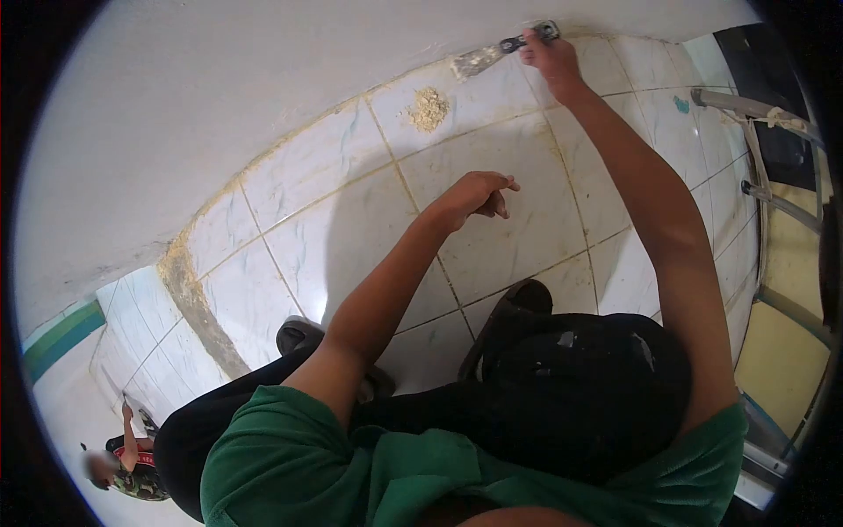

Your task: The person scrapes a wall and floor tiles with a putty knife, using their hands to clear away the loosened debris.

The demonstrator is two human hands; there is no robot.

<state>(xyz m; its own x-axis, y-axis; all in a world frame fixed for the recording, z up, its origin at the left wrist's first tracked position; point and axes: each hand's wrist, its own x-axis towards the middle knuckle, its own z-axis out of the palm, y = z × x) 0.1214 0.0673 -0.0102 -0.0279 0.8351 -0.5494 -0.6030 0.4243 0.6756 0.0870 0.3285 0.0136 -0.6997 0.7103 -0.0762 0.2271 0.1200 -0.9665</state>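
Observation:
My right hand (553, 65) is closed around the black handle of a putty knife (479, 61). Its blade is smeared with pale residue and lies along the joint where the white wall (263, 70) meets the tiled floor (492, 154). A small heap of yellowish crumbs (428, 109) lies on the tiles, left of the blade. Nearer to me, my left hand (479, 198) hovers over the tiles with nothing in it, its index finger stretched out and the others loosely bent.
Yellowish crumbs also line the wall's foot, down to a grey strip (206, 316) at left. A ladder-like frame (755, 105) stands at right. My sandals (531, 299) rest on the tiles. Far at lower left, another person (132, 461) reaches toward a wall.

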